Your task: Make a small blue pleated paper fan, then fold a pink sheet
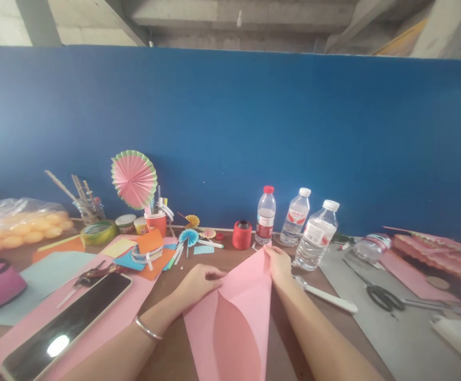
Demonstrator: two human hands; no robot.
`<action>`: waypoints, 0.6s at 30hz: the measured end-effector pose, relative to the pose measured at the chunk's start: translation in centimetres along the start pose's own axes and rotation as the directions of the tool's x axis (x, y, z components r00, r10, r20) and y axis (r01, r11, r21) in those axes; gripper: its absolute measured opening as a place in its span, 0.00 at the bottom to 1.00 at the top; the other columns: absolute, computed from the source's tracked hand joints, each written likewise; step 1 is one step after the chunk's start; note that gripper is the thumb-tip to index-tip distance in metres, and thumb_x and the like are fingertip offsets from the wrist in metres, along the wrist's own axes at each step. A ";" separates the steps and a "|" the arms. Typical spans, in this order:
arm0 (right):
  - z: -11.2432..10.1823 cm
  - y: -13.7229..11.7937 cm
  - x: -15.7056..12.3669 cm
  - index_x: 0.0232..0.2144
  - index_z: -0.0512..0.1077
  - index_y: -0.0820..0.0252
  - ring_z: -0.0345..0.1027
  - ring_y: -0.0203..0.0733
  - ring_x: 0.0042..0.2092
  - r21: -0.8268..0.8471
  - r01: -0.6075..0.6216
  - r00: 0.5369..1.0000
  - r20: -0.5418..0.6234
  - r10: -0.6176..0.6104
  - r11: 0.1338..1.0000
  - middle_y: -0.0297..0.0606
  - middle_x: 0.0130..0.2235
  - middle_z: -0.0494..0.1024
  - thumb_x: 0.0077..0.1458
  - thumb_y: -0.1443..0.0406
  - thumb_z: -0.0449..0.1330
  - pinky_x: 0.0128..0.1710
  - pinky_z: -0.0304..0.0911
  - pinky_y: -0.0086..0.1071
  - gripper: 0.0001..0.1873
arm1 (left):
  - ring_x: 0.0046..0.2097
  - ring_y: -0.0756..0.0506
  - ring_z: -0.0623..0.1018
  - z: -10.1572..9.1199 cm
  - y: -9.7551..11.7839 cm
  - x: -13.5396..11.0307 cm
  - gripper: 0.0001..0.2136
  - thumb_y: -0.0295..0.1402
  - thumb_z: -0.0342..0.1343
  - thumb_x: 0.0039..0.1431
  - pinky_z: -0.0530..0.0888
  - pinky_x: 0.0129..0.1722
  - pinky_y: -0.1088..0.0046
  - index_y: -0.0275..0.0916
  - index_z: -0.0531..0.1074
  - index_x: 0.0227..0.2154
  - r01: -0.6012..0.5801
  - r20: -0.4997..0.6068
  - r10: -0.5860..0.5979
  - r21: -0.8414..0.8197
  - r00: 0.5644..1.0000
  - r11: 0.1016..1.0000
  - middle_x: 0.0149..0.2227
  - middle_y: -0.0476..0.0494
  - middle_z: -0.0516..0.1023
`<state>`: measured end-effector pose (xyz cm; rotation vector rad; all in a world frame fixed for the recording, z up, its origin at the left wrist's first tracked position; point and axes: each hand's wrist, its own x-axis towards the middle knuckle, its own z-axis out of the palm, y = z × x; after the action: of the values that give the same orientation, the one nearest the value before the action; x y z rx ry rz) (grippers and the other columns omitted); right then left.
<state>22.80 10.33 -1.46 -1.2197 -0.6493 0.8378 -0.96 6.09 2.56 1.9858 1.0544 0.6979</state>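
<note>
A large sheet of pink paper (240,312) stretches up from the bottom middle of the view, its top drawn to a slanted point and a curved shadow lying across it. My right hand (277,266) pinches the paper at its upper right corner. At the slanted left edge, my left hand (202,286), with a silver bangle on the wrist, has its fingers closed on the paper; the thumb is partly hidden. Just right of my right forearm lies a white-handled cutting tool (329,296). Its front end is partly covered by the hand.
Water bottles (265,217) and a red thread spool (242,235) stand behind the paper. A phone (71,323) lies at left on pink paper. Scissors (385,297) rest on a grey sheet (357,344) at right. A pink paper fan (134,180) rises near the blue wall (230,132).
</note>
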 end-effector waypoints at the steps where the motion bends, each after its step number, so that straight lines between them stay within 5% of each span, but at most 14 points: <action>1: -0.2 0.1 0.2 0.18 0.70 0.63 0.59 0.34 0.19 0.004 -0.004 1.000 -0.005 0.004 1.000 0.30 0.15 0.67 0.30 0.59 0.62 0.19 0.53 0.28 0.12 | 0.40 0.45 0.76 0.0 0.0 0.0 0.11 0.33 0.54 0.49 0.70 0.40 0.74 0.41 0.76 0.37 -0.008 -0.010 0.008 0.012 1.000 1.000 0.39 0.49 0.78; 13: -0.9 0.2 1.0 0.21 0.70 0.65 0.59 0.35 0.19 -0.042 0.021 0.998 -0.054 -0.023 0.999 0.32 0.16 0.68 0.32 0.58 0.62 0.20 0.54 0.29 0.15 | 0.38 0.44 0.75 0.2 -0.3 -0.1 0.12 0.35 0.50 0.50 0.68 0.38 0.73 0.42 0.76 0.34 0.010 -0.135 0.004 0.098 0.991 0.995 0.36 0.48 0.78; 18: -0.2 -0.8 -0.1 0.19 0.68 0.65 0.58 0.34 0.20 -0.124 0.068 0.998 0.022 -0.066 0.990 0.33 0.17 0.67 0.34 0.57 0.60 0.21 0.53 0.29 0.14 | 0.32 0.45 0.73 0.2 0.3 -0.2 0.12 0.36 0.48 0.51 0.66 0.31 0.74 0.38 0.74 0.23 0.065 -0.157 -0.050 0.089 0.986 0.994 0.26 0.49 0.76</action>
<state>23.03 10.02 -0.70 -1.2971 -0.7619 0.7616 -0.81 5.71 2.69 1.9975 1.2524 0.7937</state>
